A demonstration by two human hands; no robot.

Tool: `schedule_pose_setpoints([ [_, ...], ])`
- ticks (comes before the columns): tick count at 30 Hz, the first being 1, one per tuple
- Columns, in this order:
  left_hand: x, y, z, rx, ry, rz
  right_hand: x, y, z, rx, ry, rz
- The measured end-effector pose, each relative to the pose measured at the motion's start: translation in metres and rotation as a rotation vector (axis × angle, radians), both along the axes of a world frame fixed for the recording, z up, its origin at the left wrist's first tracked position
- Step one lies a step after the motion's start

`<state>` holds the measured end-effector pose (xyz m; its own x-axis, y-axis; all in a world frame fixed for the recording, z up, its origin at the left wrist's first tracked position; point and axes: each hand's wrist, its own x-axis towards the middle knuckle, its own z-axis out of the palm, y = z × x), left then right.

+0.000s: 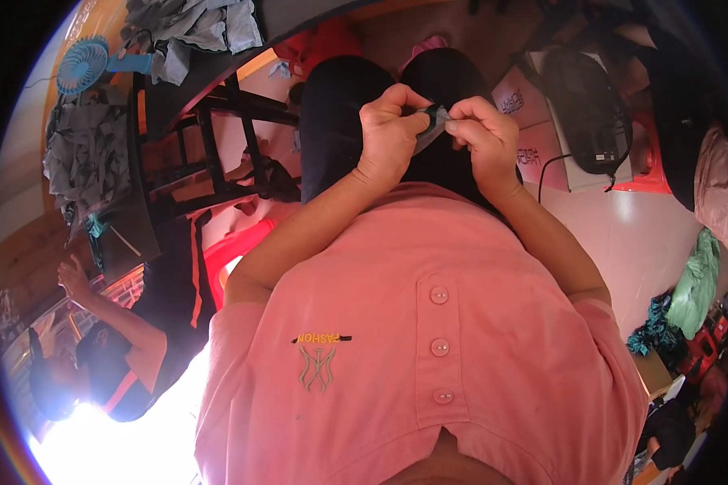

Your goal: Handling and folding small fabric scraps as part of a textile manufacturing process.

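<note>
Two bare hands meet above the lap, sharing one small piece of grey cloth (434,132) with a dark edge. The left hand (387,133) pinches it between thumb and curled forefinger; the right hand (488,139) grips its other end with thumb and fingertips, the remaining fingers folded in. The cloth lies between them, just over the dark trousers (344,121). Three buttons run down the one pink shirt (340,436). Off to the left are one blue fan (82,65) and two heaps of grey fabric (91,158), by a dark desk (295,26) that the upper edge cuts off. One co-worker (129,347) shows at lower left, partly lost in glare. Fingers cover most of the cloth, so its full shape cannot be told. At right, one black rounded object (584,109) hides much of a carton (578,176).
</note>
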<state>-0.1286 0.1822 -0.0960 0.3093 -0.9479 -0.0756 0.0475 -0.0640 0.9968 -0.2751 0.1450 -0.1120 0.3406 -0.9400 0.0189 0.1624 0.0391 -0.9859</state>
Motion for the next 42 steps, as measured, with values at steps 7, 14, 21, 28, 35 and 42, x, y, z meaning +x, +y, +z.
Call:
schedule_pose_setpoints([
  [7, -0.004, -0.009, -0.008, -0.252, -0.356, -0.253, -0.004, 0.007, 0.002, -0.108, 0.062, 0.015],
  [14, -0.006, -0.003, -0.001, 0.155, -0.123, -0.281, -0.014, -0.002, 0.006, -0.187, 0.149, 0.050],
  [21, -0.008, -0.006, -0.022, -0.224, -0.561, -0.266, -0.010, 0.009, -0.008, -0.295, 0.176, 0.038],
  [28, -0.002, -0.009, -0.011, 0.196, 0.118, -0.288, -0.005, 0.010, -0.003, -0.329, 0.174, -0.004],
  [35, -0.002, -0.008, -0.007, 0.096, 0.159, -0.029, -0.009, 0.009, -0.002, 0.009, 0.081, 0.004],
  [42, -0.003, -0.003, -0.010, 0.117, 0.118, -0.101, -0.004, 0.002, -0.014, -0.061, 0.064, -0.017],
])
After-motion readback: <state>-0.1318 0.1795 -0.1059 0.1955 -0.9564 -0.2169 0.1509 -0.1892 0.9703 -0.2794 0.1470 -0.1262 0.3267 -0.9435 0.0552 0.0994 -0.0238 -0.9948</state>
